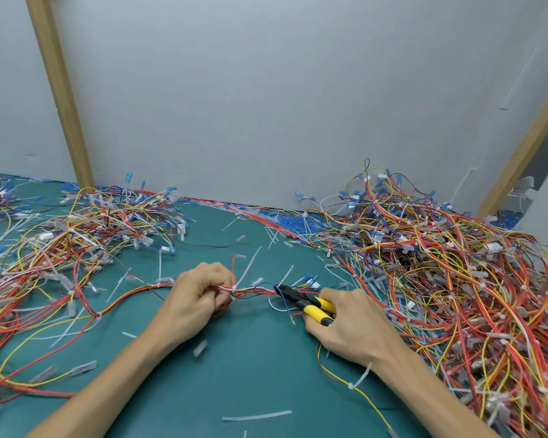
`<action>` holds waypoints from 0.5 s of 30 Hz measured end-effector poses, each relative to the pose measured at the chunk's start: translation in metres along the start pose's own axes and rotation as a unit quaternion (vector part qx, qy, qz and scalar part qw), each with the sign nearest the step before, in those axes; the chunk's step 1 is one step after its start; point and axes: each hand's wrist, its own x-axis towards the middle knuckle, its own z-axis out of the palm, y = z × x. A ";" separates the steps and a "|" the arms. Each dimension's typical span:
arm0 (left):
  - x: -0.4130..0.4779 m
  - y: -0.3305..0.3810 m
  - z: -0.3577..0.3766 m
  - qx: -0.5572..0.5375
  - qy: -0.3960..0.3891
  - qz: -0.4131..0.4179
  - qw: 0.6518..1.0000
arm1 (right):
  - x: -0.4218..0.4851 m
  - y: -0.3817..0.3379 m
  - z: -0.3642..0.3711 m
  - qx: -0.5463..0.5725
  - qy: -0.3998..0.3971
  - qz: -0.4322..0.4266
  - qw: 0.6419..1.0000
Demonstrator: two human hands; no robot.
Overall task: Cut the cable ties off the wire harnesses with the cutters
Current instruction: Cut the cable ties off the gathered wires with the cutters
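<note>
My left hand (196,298) grips a wire harness (253,291) of red, orange and white wires low over the green mat. A white cable tie (233,289) wraps the bundle right at my left fingertips. My right hand (348,324) holds the cutters (304,300) by their yellow handles. Their black jaws sit on the harness about a hand's width right of the tie. The harness runs on leftward past another white tie (163,282).
A big tangled heap of harnesses (440,263) fills the right side. A flatter heap (76,235) lies at the left. Cut white tie pieces (257,416) and clear connector sleeves litter the green mat (250,358). A grey wall stands behind.
</note>
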 end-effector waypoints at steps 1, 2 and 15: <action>0.000 0.000 0.000 -0.001 -0.001 -0.001 1.000 | 0.001 0.000 0.000 0.000 -0.001 0.000 1.000; 0.000 0.001 0.000 -0.001 -0.003 -0.002 1.000 | 0.001 0.000 0.000 -0.001 -0.002 0.000 1.000; -0.001 0.003 0.000 -0.002 -0.005 -0.018 1.000 | -0.002 0.004 0.003 0.002 0.021 0.003 1.000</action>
